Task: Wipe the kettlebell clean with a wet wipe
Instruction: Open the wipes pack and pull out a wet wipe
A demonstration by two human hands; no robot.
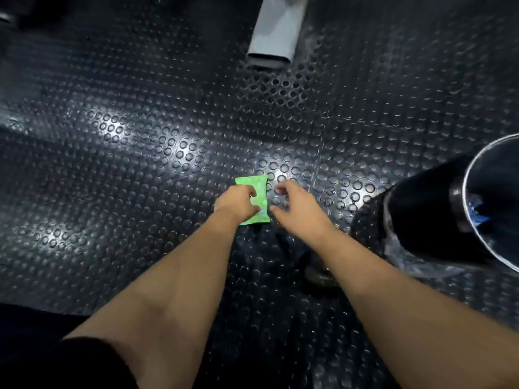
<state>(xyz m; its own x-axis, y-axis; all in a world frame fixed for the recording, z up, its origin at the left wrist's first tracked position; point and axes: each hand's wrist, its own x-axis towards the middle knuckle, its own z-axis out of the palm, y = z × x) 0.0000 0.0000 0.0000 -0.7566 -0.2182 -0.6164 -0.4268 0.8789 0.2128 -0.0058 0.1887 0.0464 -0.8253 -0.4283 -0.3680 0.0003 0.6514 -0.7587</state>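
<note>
Both forearms reach forward and down, nearest the camera, bare. Left grip (237,202) is curled on the green wet wipe pack (259,189), fingers over its top face, thumb at the near end, pinning it on the studded rubber floor (140,153). Right grip (297,206) hangs just right of the pack, fingers loosely bent and spread, holding nothing; contact with the pack edge I can't tell. Pack's long axis runs away from me, far end poking out beyond the left grip's knuckles, so the flap side faces the right grip, which is the nearer free one to pull a wipe. Kettlebell: not clearly seen. A dark lump sits nearer me than both grips, between the forearms, too dim to name. Bin with black liner (421,214) stands well right of the right grip. Step, I judge: opening the pack, wiping not yet begun.
</note>
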